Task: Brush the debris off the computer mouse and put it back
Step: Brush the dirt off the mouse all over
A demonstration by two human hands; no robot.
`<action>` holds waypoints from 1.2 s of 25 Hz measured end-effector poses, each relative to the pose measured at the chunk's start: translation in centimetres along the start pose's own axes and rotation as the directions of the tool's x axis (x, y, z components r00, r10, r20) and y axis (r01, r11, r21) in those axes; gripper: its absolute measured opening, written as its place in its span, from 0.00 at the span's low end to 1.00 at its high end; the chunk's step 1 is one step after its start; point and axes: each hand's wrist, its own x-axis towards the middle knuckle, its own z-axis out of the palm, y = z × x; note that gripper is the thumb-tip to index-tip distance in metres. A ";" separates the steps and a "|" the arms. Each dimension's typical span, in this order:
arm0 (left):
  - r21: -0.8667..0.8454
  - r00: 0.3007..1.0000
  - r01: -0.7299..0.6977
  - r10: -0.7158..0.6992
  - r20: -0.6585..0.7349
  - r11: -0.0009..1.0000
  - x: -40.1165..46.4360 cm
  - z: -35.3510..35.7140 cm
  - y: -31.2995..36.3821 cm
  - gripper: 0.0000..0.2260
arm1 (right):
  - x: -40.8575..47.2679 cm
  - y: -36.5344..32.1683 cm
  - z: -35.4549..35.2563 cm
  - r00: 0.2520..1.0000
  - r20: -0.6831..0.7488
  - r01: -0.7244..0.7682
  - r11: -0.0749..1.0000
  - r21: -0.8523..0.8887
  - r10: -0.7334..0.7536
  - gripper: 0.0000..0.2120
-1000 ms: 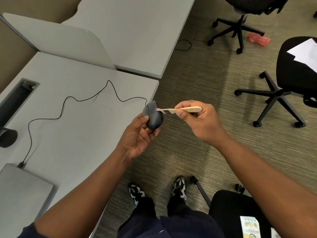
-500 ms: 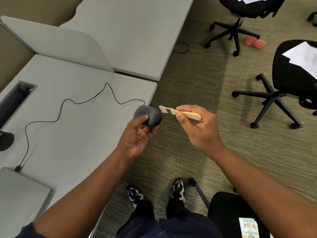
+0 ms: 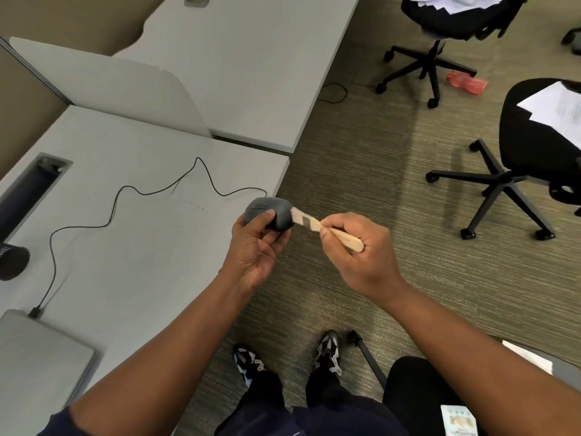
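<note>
A dark grey wired computer mouse is held in the air just past the desk's right edge, gripped by my left hand from below, thumb on its top. My right hand holds a small brush with a light wooden handle; its pale bristle end touches the mouse's right side. The mouse's black cable trails in loops over the grey desk to a plug at the closed laptop.
A cable slot is cut into the desk at the left, with a dark round object near it. Black office chairs with papers stand on the carpet to the right. My feet are below.
My left hand has turned the mouse so its top faces up and lowered it slightly. The brush has tilted down-right and its bristles now sit against the mouse's right side.
</note>
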 end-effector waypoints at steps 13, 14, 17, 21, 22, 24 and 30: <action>-0.072 0.996 0.080 -0.083 -0.041 0.994 -1.2 1.9 -0.2 0.11 | -0.4 0.2 0.4 0.998 -0.052 -0.042 0.996 0.085 0.047 0.04; -0.079 0.995 0.090 -0.093 -0.039 0.993 -1.3 1.9 -0.2 0.10 | -0.1 0.4 0.3 0.995 -0.081 -0.050 0.996 0.080 0.057 0.05; -0.084 0.988 0.152 -0.153 -0.002 0.985 -1.6 1.6 -0.2 0.10 | 0.3 0.9 0.3 0.999 -0.029 -0.043 0.997 0.060 0.045 0.06; -0.029 0.980 0.199 -0.199 0.021 0.980 -1.5 0.9 -0.2 0.10 | -0.1 0.9 0.4 0.999 0.023 -0.033 0.982 0.188 0.029 0.05; -0.043 0.979 0.205 -0.204 0.028 0.978 -1.3 0.7 -0.2 0.11 | -0.2 0.8 0.3 0.998 0.040 -0.061 0.967 0.248 0.052 0.05; -0.085 0.978 0.208 -0.205 0.041 0.974 -1.0 0.2 -0.1 0.17 | -0.1 0.7 -0.2 0.982 0.093 -0.187 0.907 0.378 0.164 0.05; -0.037 0.973 0.207 -0.202 0.112 0.978 -0.8 -0.4 0.0 0.17 | 1.3 0.8 -1.1 0.975 -0.004 -0.210 0.922 0.325 0.224 0.07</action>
